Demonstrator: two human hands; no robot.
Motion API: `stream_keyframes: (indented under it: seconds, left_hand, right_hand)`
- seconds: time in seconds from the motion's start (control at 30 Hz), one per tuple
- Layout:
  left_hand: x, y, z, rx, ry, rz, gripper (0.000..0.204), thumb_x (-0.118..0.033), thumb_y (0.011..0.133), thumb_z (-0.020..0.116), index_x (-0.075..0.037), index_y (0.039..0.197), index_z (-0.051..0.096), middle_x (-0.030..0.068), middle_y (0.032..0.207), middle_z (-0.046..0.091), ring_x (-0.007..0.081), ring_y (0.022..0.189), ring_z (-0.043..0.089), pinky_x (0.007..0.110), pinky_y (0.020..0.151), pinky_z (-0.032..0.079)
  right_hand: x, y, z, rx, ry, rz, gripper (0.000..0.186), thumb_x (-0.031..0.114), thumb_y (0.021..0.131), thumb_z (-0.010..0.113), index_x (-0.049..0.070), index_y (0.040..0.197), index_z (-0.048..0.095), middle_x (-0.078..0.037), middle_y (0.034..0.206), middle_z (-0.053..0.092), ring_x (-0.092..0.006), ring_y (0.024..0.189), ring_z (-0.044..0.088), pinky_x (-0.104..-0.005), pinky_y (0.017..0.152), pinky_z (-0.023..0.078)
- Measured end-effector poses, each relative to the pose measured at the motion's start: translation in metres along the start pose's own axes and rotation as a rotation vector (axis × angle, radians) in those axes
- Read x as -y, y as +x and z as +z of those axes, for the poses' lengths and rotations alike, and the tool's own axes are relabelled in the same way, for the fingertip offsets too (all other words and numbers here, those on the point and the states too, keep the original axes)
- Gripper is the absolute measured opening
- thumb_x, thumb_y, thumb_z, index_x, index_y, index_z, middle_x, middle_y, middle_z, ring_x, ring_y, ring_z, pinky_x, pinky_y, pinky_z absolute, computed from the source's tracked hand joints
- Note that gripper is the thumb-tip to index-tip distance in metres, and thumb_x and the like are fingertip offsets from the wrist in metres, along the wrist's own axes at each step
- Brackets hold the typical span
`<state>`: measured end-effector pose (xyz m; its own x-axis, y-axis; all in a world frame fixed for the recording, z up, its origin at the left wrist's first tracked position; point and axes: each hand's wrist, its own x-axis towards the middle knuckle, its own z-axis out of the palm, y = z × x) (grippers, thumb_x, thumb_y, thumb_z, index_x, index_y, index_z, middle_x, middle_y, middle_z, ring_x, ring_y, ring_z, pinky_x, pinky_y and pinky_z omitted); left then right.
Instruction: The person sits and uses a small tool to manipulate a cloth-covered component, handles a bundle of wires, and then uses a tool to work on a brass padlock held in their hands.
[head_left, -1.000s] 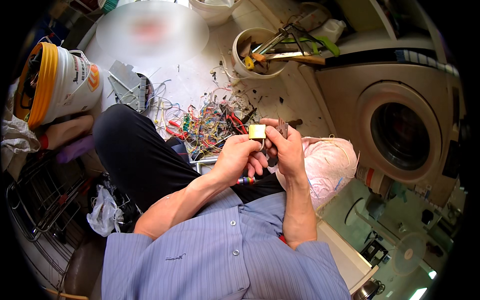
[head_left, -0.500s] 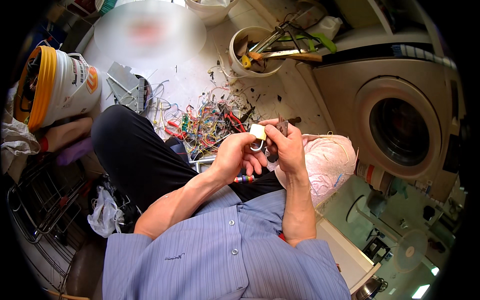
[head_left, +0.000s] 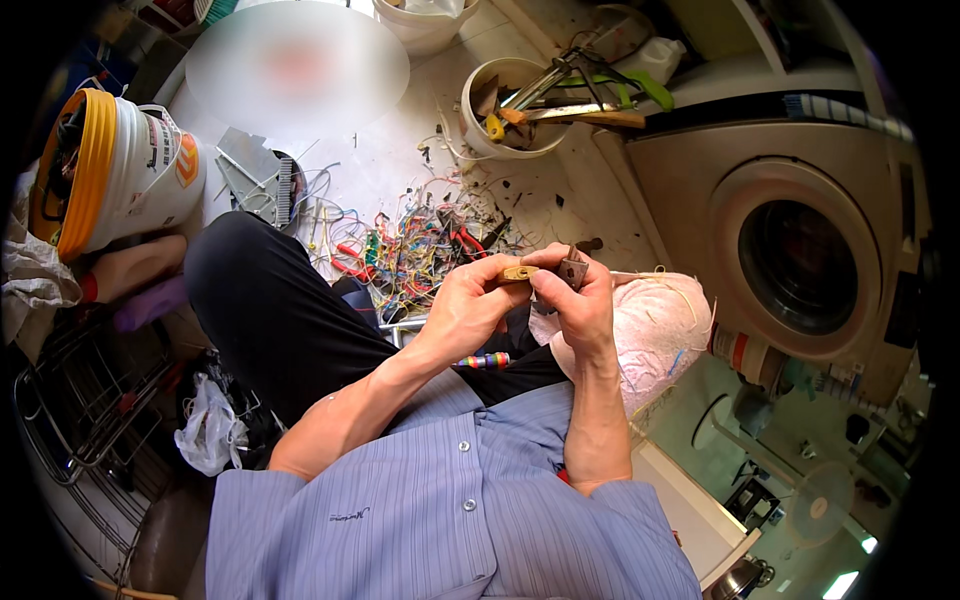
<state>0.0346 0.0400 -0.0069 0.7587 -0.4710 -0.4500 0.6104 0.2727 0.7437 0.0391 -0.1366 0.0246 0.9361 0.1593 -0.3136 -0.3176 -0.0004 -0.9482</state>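
Observation:
A small brass padlock [head_left: 519, 273] is pinched in the fingers of my left hand [head_left: 468, 303], its end face with the keyhole turned up. My right hand [head_left: 577, 305] is closed beside it, the thumb reaching to the padlock. Between its thumb and fingers sticks up a small brownish metal piece [head_left: 573, 268], whose kind I cannot make out. The padlock's shackle is hidden. Both hands are above my lap, in front of a tangled heap of coloured wires [head_left: 415, 250] on the floor.
Red-handled pliers [head_left: 465, 243] lie among the wires. Beyond stands a white bucket of tools [head_left: 515, 150]. To the left are a white and yellow bucket [head_left: 150, 180] and grey metal parts [head_left: 250, 175]. A pink cloth [head_left: 655, 335] covers my right knee; a washing machine [head_left: 690, 190] stands right.
The padlock has been turned, from its broad face and shackle showing to its keyhole end facing up. My left fingers have curled in closer around it. The brownish piece has tilted.

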Motion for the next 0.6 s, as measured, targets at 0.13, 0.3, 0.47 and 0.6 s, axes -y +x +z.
stream_keyframes:
  seconds: [0.13, 0.3, 0.47, 0.6]
  left_hand:
    - [0.007, 0.001, -0.001, -0.032, -0.026, 0.036, 0.028, -0.014, 0.097, 0.064, -0.010, 0.123, 0.070, -0.0036, 0.090, 0.067, 0.0017, 0.070, 0.056, 0.020, 0.059, 0.048]
    - [0.013, 0.003, 0.000, -0.045, -0.079, 0.066, 0.029, -0.010, 0.096, 0.063, -0.008, 0.125, 0.069, -0.0013, 0.095, 0.068, 0.0038, 0.076, 0.058, 0.022, 0.061, 0.050]
    - [0.013, 0.005, 0.000, -0.044, -0.082, 0.068, 0.028, -0.008, 0.095, 0.063, -0.005, 0.123, 0.068, 0.0010, 0.098, 0.068, 0.0066, 0.082, 0.061, 0.023, 0.063, 0.052]
    - [0.015, 0.006, 0.001, -0.066, -0.067, 0.041, 0.029, -0.007, 0.095, 0.062, -0.003, 0.123, 0.067, 0.0018, 0.098, 0.069, 0.0077, 0.083, 0.062, 0.024, 0.063, 0.052]
  right_hand:
    - [0.004, 0.002, 0.006, 0.045, -0.015, 0.003, 0.016, 0.003, 0.092, 0.063, -0.004, 0.106, 0.068, -0.006, 0.095, 0.071, -0.0096, 0.086, 0.064, -0.0243, 0.079, 0.051]
    - [-0.001, 0.003, 0.007, 0.037, -0.043, -0.034, 0.016, 0.003, 0.092, 0.064, -0.004, 0.106, 0.067, -0.005, 0.094, 0.071, -0.0088, 0.086, 0.064, -0.0244, 0.079, 0.051]
    - [-0.005, 0.003, 0.006, 0.021, -0.074, -0.015, 0.017, 0.003, 0.091, 0.064, -0.003, 0.106, 0.068, -0.004, 0.094, 0.070, -0.0084, 0.085, 0.063, -0.0242, 0.079, 0.051]
    - [-0.002, 0.003, 0.009, 0.014, -0.102, 0.006, 0.018, 0.004, 0.091, 0.063, -0.003, 0.107, 0.068, -0.004, 0.094, 0.071, -0.0082, 0.085, 0.064, -0.0239, 0.078, 0.052]
